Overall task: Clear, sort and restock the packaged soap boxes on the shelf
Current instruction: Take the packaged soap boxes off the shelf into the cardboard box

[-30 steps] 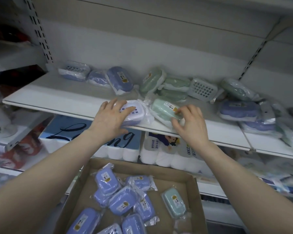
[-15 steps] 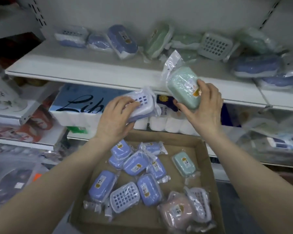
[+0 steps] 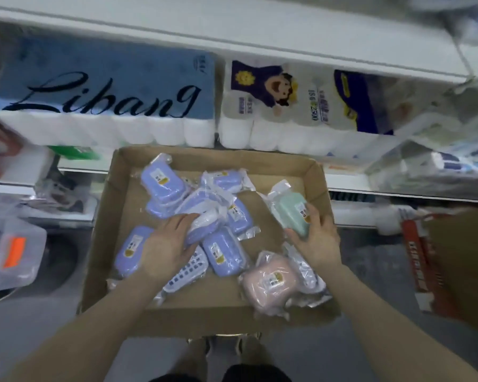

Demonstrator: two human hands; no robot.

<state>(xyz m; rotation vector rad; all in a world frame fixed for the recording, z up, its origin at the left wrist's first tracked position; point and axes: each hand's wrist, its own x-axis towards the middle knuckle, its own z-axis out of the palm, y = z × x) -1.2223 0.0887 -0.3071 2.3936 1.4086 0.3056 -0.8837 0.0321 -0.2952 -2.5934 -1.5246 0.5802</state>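
— Both hands are now coming down from the shelf edge into the cardboard box, each bringing its packet.

— Where are they sitting?

— Left grip is holding the lilac-and-white soap box, laying it on the purple pile. Right grip is clasping the mint-green soap box over the box's right side, near the pink soap box.

— Sorting by colour, then?

— Seemingly. I'm thinking the green one is needing its own bare corner, going down flat, label up, before the fingers are loosening.
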